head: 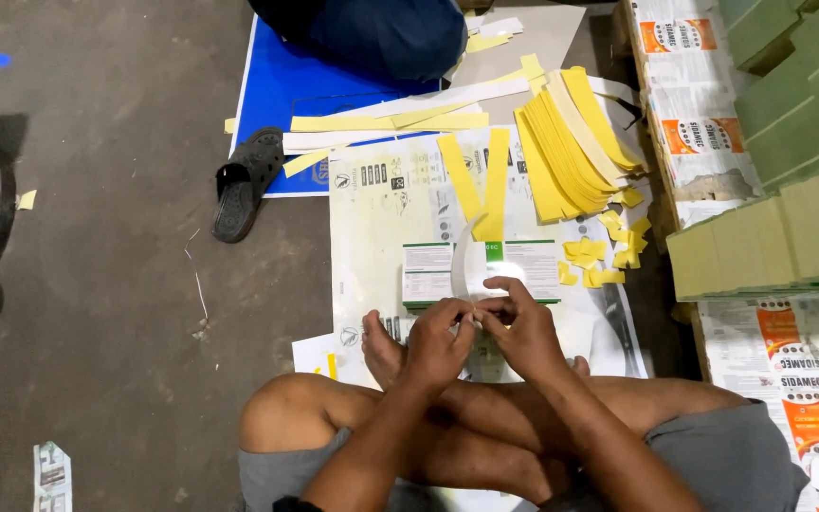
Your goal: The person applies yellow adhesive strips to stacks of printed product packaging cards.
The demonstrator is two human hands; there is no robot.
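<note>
I sit cross-legged on the floor. My left hand (436,343) and my right hand (521,327) meet in front of my knees, fingertips pinched together on a thin white strip (462,261) that curls up and away from them. Just beyond the hands lies a flat white and green printed label sheet (533,267). Two long yellow strips (482,185) lie crossing on the large printed white sheet (381,218) under it all.
A fanned pile of yellow strips (571,142) and small yellow scraps (604,256) lie at right. Stacks of green cartons (789,142) stand at far right. A black sandal (244,180) rests by a blue board (277,85). Another person in blue (372,33) sits ahead.
</note>
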